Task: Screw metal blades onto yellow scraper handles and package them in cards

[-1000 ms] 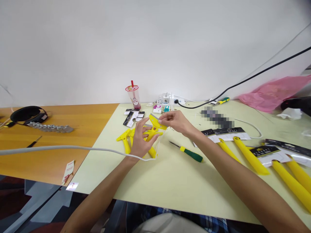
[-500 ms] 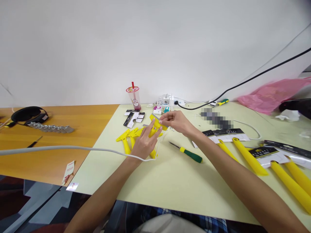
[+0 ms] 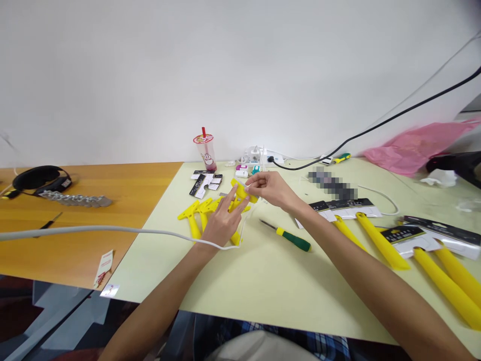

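Note:
My left hand (image 3: 222, 220) grips a yellow plastic scraper (image 3: 240, 190) with a wide head, its index finger stretched along the head. My right hand (image 3: 268, 188) meets that head from the right, thumb and fingertips pinched together at its face. Whatever sits between those fingertips is too small to make out. Several more yellow T-shaped scrapers (image 3: 193, 223) lie side by side under and left of my left hand. To the right, a screwdriver (image 3: 295, 239) with a green and yellow handle rests on the pale table, its shaft pointing toward my hands.
A drink cup (image 3: 207, 153) with a red straw stands behind black-and-white cards (image 3: 203, 184). A power strip (image 3: 259, 156) lies by the wall. Packaged yellow-handled tools (image 3: 381, 243) cover the right side. A white cable (image 3: 150, 231) crosses over my left wrist. Headphones (image 3: 41, 180) lie left.
The view has shifted slightly. A grey strip along the scraper head's upper edge showed earlier and is no longer distinct. Both hands keep nearly the same pose at the scraper.

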The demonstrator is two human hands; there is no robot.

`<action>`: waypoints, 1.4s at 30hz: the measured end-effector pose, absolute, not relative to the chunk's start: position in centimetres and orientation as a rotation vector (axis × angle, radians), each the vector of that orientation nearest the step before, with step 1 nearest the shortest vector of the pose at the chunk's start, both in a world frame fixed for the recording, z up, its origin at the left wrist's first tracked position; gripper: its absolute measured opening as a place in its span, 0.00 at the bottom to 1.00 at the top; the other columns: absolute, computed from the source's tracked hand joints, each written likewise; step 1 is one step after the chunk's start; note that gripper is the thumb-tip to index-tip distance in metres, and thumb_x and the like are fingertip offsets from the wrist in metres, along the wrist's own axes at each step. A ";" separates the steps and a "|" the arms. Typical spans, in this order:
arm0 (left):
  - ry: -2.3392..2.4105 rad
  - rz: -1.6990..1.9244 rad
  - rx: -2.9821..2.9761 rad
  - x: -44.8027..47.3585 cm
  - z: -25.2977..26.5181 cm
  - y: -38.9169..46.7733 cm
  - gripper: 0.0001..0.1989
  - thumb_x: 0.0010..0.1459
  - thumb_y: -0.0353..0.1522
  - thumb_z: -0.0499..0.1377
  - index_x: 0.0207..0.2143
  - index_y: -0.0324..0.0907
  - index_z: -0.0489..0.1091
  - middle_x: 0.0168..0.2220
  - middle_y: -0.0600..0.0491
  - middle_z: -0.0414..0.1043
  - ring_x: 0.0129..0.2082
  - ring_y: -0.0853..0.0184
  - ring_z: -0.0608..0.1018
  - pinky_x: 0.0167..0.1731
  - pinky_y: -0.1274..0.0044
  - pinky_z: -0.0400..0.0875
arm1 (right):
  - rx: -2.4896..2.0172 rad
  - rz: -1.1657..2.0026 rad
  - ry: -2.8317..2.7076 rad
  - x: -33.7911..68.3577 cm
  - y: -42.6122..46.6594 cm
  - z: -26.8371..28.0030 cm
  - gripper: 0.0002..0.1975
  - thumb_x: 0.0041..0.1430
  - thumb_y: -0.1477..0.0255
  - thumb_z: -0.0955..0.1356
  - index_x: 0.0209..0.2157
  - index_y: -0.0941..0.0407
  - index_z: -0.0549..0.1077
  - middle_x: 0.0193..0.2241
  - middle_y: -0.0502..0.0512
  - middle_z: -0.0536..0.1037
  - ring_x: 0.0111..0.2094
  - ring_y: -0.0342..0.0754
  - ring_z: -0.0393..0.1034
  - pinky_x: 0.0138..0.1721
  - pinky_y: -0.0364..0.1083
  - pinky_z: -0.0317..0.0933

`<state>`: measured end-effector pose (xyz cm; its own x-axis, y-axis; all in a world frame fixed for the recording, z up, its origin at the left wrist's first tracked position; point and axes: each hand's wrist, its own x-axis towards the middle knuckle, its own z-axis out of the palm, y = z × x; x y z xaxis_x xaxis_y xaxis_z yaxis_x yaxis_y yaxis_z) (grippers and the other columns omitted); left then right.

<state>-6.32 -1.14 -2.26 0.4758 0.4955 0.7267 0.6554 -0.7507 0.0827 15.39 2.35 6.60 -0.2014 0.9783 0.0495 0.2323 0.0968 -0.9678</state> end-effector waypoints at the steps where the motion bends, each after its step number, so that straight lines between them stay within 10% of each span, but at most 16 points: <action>1: -0.991 -1.138 -2.509 -6.3 -2.3 -1.1 0.34 0.70 0.21 0.55 0.74 0.53 0.65 0.79 0.41 0.54 0.62 0.52 0.78 0.55 0.61 0.81 | -1.240 1.161 -1.576 15.4 2.2 6.7 0.05 0.59 0.77 0.76 0.38 0.59 0.79 0.30 0.54 0.84 0.31 0.45 0.77 0.26 0.41 0.63; 9: -1.053 -1.472 -2.587 -6.1 -1.4 -1.6 0.23 0.71 0.24 0.56 0.64 0.49 0.75 0.74 0.41 0.64 0.61 0.56 0.79 0.60 0.59 0.78 | -1.178 1.192 -1.599 15.5 1.6 7.8 0.06 0.67 0.69 0.75 0.39 0.57 0.79 0.30 0.54 0.85 0.30 0.45 0.79 0.31 0.42 0.71; 14: -1.445 -2.563 -2.737 -6.3 0.4 -1.4 0.23 0.65 0.33 0.68 0.62 0.48 0.75 0.63 0.40 0.76 0.54 0.55 0.83 0.30 0.76 0.79 | -1.103 1.179 -1.610 16.6 2.0 8.4 0.17 0.70 0.56 0.73 0.38 0.57 0.78 0.37 0.61 0.88 0.37 0.50 0.84 0.40 0.47 0.78; 19: -1.592 -3.370 -2.591 -7.6 1.2 -0.2 0.32 0.53 0.34 0.71 0.61 0.56 0.75 0.59 0.45 0.74 0.50 0.61 0.81 0.20 0.86 0.62 | -1.289 0.983 -1.878 19.4 3.2 8.7 0.06 0.69 0.71 0.72 0.35 0.56 0.77 0.34 0.58 0.87 0.34 0.50 0.83 0.35 0.46 0.73; 35: -1.776 -3.422 -2.641 -8.2 1.0 -1.3 0.34 0.48 0.37 0.69 0.60 0.58 0.76 0.64 0.46 0.69 0.44 0.65 0.75 0.12 0.84 0.49 | -1.875 0.505 -2.443 23.1 7.8 2.2 0.13 0.61 0.78 0.71 0.47 0.55 0.81 0.51 0.63 0.83 0.49 0.56 0.78 0.42 0.47 0.64; 42: -1.789 -3.575 -2.473 -7.7 1.0 -1.1 0.33 0.50 0.33 0.67 0.61 0.58 0.76 0.58 0.45 0.71 0.48 0.65 0.77 0.16 0.86 0.54 | -1.750 0.584 -2.480 22.7 8.3 0.7 0.10 0.59 0.83 0.70 0.37 0.56 0.81 0.41 0.59 0.85 0.43 0.51 0.78 0.42 0.43 0.64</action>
